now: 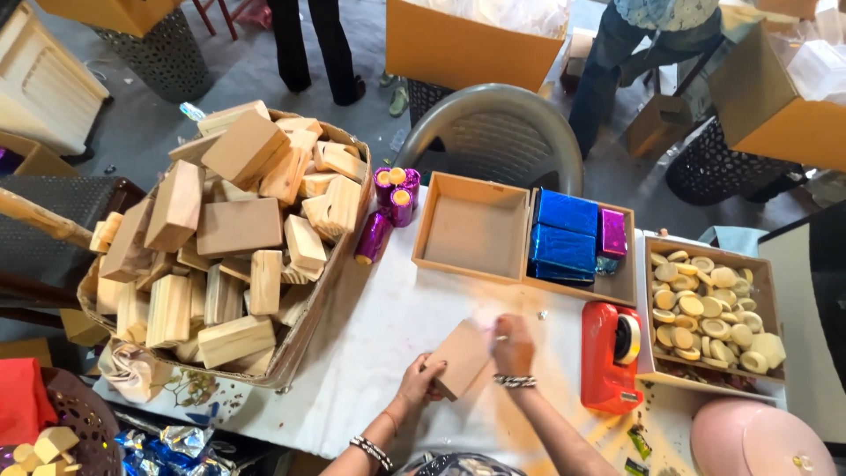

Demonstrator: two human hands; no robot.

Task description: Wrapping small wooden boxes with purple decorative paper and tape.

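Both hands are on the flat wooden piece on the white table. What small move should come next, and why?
Probably lift the wooden piece toward the empty wooden tray. The left hand grips its lower edge and the right hand rests at its upper corner, so it is already held, and the tray lies open just ahead.

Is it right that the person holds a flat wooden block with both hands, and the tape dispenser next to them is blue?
Not quite. The tape dispenser is red, not blue, as the head view shows. The rest holds: the left hand and the right hand both hold the flat wooden block over the white table cover.
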